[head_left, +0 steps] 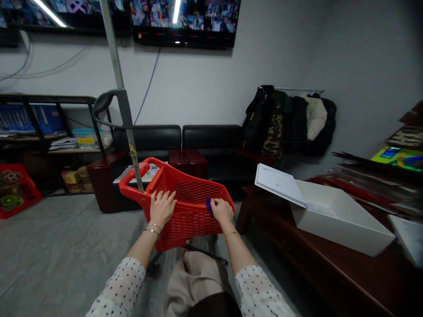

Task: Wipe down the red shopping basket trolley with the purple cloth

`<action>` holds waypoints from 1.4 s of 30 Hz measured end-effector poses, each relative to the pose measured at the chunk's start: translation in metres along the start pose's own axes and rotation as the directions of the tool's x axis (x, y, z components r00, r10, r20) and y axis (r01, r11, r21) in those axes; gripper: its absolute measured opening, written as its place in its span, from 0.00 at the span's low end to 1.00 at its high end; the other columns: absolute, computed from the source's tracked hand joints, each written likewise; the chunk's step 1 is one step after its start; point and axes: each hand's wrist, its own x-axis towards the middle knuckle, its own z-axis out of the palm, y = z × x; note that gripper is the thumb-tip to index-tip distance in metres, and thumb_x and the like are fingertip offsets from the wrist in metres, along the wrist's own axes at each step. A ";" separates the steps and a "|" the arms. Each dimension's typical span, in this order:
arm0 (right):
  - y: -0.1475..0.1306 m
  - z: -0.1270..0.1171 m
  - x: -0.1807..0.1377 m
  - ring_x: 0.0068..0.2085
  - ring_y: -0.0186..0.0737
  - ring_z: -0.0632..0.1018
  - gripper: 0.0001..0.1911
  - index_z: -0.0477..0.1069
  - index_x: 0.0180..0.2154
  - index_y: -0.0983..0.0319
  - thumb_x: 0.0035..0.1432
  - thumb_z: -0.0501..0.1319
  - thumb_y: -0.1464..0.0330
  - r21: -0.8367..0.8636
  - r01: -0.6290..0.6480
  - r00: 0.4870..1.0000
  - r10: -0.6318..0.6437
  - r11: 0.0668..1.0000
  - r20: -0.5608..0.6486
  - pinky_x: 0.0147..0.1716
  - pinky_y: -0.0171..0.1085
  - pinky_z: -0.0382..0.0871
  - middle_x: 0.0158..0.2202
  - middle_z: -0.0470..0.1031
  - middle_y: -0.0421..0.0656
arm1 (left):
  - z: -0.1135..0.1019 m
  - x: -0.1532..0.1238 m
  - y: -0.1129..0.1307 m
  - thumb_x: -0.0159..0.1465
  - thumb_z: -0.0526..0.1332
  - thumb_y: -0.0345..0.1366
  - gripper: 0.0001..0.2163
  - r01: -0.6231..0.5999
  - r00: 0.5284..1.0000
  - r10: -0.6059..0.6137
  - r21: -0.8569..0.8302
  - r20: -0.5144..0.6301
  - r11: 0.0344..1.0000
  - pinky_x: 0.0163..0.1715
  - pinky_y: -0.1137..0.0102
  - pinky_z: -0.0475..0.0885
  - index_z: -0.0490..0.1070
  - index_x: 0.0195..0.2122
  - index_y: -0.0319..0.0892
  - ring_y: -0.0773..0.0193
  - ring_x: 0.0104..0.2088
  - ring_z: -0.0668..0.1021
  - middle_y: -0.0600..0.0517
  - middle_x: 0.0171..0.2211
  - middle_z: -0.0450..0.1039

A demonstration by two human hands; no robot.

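Observation:
A small red plastic shopping cart (194,222) with perforated basket walls stands in front of me, its handle toward the left. My left hand (162,208) grips the near rim of the basket, its fingers laid over the edge. Farther right on that same rim, my right hand (222,211) is closed around a purple cloth (209,204), pressed to the cart. Most of the cloth is hidden in the fist. A grey metal pole (115,57) with a dark looped bracket (124,108) rises from the handle end of the cart.
A dark wooden table (317,246) on the right bears an opened white box (343,233) and stacked flat packages (373,185). Behind the cart are black sofas (211,134). A shelf (76,149) stands left; coats (291,119) hang at the back. Screens (185,26) are on the wall.

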 end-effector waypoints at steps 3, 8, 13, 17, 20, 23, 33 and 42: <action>-0.037 0.003 -0.010 0.39 0.42 0.78 0.19 0.81 0.38 0.61 0.66 0.53 0.60 -0.027 0.059 0.997 -0.060 0.998 -0.048 0.37 0.36 0.63 0.37 0.80 0.49 | 0.001 0.000 0.001 0.70 0.48 0.44 0.20 0.004 1.000 -0.004 0.003 -0.011 1.000 0.61 0.49 0.53 0.72 0.57 0.50 0.48 0.56 0.71 0.47 0.53 0.76; -0.096 0.017 -0.032 0.41 0.38 0.76 0.18 0.79 0.44 0.55 0.67 0.53 0.57 0.116 0.341 0.940 -0.337 0.933 -0.058 0.40 0.33 0.63 0.40 0.80 0.44 | 0.002 -0.001 -0.003 0.70 0.48 0.43 0.20 -0.010 1.000 0.010 0.000 -0.007 1.000 0.61 0.49 0.53 0.72 0.57 0.49 0.48 0.56 0.72 0.46 0.53 0.76; -0.046 0.011 -0.018 0.42 0.36 0.77 0.19 0.79 0.43 0.53 0.69 0.50 0.59 0.151 0.346 0.938 -0.347 0.926 -0.017 0.41 0.32 0.63 0.41 0.80 0.40 | 0.001 -0.002 -0.006 0.71 0.48 0.44 0.20 -0.027 1.000 0.027 0.039 -0.002 0.999 0.61 0.50 0.53 0.71 0.58 0.49 0.49 0.56 0.71 0.46 0.54 0.75; 0.000 -0.001 -0.001 0.37 0.37 0.78 0.21 0.80 0.39 0.55 0.68 0.49 0.58 0.057 0.104 0.992 -0.108 0.993 0.071 0.37 0.33 0.63 0.39 0.80 0.43 | 0.001 -0.001 -0.003 0.70 0.49 0.44 0.20 -0.012 1.000 0.012 0.047 -0.003 0.999 0.62 0.50 0.53 0.71 0.58 0.47 0.48 0.56 0.71 0.46 0.54 0.76; -0.016 -0.002 -0.003 0.38 0.41 0.78 0.21 0.81 0.38 0.59 0.67 0.50 0.59 -0.026 0.013 0.999 -0.012 1.000 0.037 0.38 0.36 0.64 0.39 0.80 0.48 | 0.000 0.000 0.000 0.70 0.49 0.43 0.20 0.004 1.000 -0.003 0.036 -0.007 0.999 0.61 0.50 0.53 0.72 0.57 0.47 0.48 0.56 0.72 0.46 0.53 0.76; -0.062 0.007 -0.017 0.40 0.43 0.78 0.20 0.80 0.39 0.59 0.66 0.52 0.58 -0.014 0.153 0.988 -0.153 0.988 0.000 0.39 0.36 0.64 0.39 0.80 0.49 | 0.001 0.002 0.000 0.70 0.49 0.43 0.19 0.012 1.000 -0.012 0.016 -0.016 1.000 0.61 0.50 0.53 0.73 0.56 0.47 0.48 0.55 0.72 0.46 0.53 0.76; -0.008 0.007 -0.006 0.39 0.36 0.78 0.18 0.80 0.39 0.54 0.67 0.52 0.59 0.094 0.203 0.979 -0.204 0.975 -0.002 0.37 0.33 0.62 0.39 0.80 0.42 | 0.004 0.000 -0.004 0.70 0.49 0.44 0.19 0.020 1.000 -0.020 0.000 -0.017 1.000 0.61 0.50 0.54 0.74 0.55 0.48 0.49 0.55 0.73 0.46 0.53 0.76; -0.072 0.017 -0.027 0.40 0.41 0.76 0.17 0.79 0.44 0.57 0.67 0.53 0.61 0.056 0.197 0.974 -0.189 0.979 -0.127 0.38 0.36 0.61 0.38 0.80 0.47 | 0.007 0.002 -0.003 0.71 0.48 0.42 0.19 0.022 1.000 -0.021 0.043 -0.017 0.999 0.61 0.50 0.53 0.75 0.54 0.47 0.49 0.54 0.73 0.46 0.52 0.77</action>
